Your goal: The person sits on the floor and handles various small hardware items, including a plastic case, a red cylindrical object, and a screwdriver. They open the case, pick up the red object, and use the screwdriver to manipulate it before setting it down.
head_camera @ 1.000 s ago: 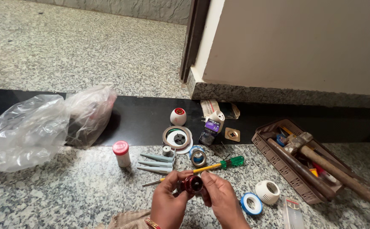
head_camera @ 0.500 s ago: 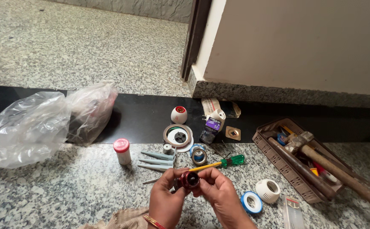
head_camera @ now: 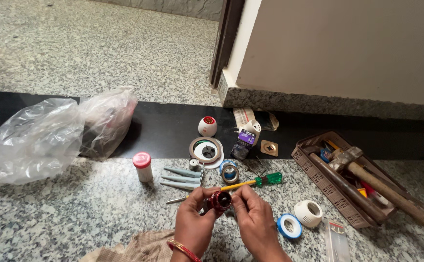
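**Red fitting pinched between both hands**

A clear plastic bag (head_camera: 37, 138) lies at ten o'clock; a white bottle with a pink cap (head_camera: 143, 166) stands nearer. A purple-labelled package (head_camera: 245, 140) sits at twelve. The left hand (head_camera: 195, 221) and right hand (head_camera: 253, 218) grip the red round fitting (head_camera: 220, 200) between their fingertips, above the floor (head_camera: 76, 213).

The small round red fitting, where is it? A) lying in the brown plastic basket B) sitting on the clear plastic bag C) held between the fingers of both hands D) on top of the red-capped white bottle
C: the small round red fitting is pinched between the fingers of the left hand and the right hand, above the speckled stone floor.
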